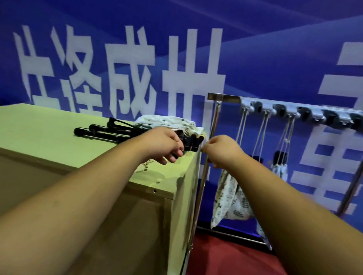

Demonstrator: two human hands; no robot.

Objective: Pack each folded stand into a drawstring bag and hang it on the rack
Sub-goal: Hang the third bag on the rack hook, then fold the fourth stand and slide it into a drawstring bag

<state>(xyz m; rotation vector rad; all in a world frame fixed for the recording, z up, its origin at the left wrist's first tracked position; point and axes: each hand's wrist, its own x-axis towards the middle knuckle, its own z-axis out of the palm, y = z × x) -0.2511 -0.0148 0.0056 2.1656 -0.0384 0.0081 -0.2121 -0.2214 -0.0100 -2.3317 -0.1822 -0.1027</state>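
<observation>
1. bench, a pale wooden cabinet, fills the left and centre of the frame. black folded stands lie on its top near the far edge, with a heap of printed drawstring bags just behind them.
2. left hand reaches from the lower left to the centre of the frame, over the bench's right end. its fingers are curled, tips close to a black stand end, and i cannot tell what they hold.
3. right hand sits just right of centre, beyond the bench's edge, clenched with thumb and forefinger pinched together. whatever is in the pinch is too small to tell.
4. metal rack stands at the right of the frame, with grey hooks along its top bar. cords drop from the three leftmost hooks, and a printed hanging bag shows low beside the right forearm.
5. blue banner with white characters fills the background, and red floor shows at the lower right.
</observation>
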